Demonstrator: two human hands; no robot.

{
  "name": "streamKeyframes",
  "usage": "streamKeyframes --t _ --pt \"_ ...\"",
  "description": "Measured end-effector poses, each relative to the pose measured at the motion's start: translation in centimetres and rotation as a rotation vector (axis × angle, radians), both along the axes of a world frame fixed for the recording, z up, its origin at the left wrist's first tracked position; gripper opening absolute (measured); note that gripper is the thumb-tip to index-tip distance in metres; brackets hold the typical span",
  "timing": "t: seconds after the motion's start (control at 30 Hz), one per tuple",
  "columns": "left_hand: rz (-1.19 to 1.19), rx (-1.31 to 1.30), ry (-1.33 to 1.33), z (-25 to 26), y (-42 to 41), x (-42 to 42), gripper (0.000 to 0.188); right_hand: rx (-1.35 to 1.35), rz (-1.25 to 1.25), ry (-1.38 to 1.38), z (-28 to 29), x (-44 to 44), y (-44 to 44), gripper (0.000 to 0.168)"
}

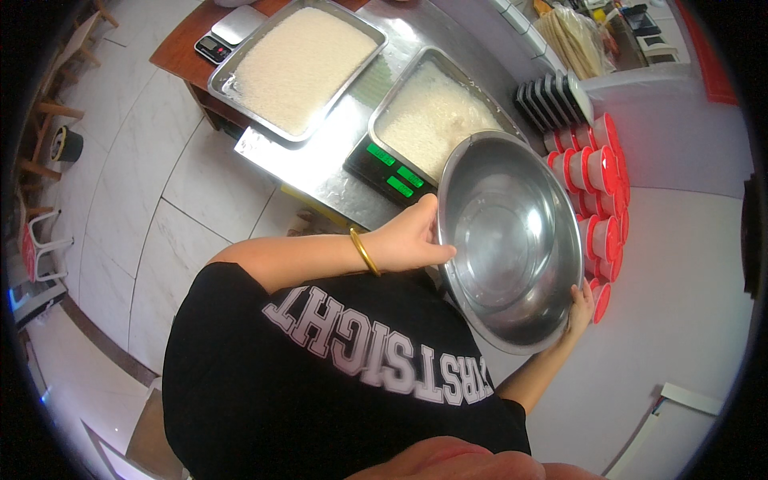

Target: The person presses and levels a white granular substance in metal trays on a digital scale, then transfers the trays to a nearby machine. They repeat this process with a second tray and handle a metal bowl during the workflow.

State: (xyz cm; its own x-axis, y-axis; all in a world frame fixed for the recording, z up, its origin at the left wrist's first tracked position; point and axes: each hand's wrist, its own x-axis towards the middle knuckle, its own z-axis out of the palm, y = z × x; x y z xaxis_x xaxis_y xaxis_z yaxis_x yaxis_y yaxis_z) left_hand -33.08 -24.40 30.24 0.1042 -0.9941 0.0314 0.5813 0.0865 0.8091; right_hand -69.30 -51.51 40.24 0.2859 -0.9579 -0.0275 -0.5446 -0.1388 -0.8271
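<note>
A large stainless steel basin (510,240) is held tilted, its inside facing the camera, with only a wet sheen showing in it. My left hand (417,237), below a gold-coloured bangle, grips its left rim. On the opposite rim is my right hand (579,309), its fingers over the edge. The basin's top edge overlaps a corner of a metal tray (384,111) of white rice and cloudy liquid. This tray rests on a digital scale (396,174) with lit green displays. A second metal tray (219,84), filled with rice, lies to its upper left.
A small kitchen scale (215,49) stands beside the second tray, on a wooden table (174,51). Both trays are over a steel worktop (288,165). Stacked red-lidded tubs (600,171) and a row of black containers (549,102) stand by the wall at right.
</note>
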Motion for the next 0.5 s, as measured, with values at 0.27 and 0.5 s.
streamKeyframes --t 0.27,0.5 --pt "-0.010 -0.005 0.012 0.0 0.0 -0.1 0.050 -0.029 -0.025 0.045 -0.1 -1.1 -0.6 0.041" --pt "0.000 -0.012 0.000 -0.4 -0.2 -0.3 0.052 -0.054 -0.016 0.062 0.5 -0.4 0.0 0.041"
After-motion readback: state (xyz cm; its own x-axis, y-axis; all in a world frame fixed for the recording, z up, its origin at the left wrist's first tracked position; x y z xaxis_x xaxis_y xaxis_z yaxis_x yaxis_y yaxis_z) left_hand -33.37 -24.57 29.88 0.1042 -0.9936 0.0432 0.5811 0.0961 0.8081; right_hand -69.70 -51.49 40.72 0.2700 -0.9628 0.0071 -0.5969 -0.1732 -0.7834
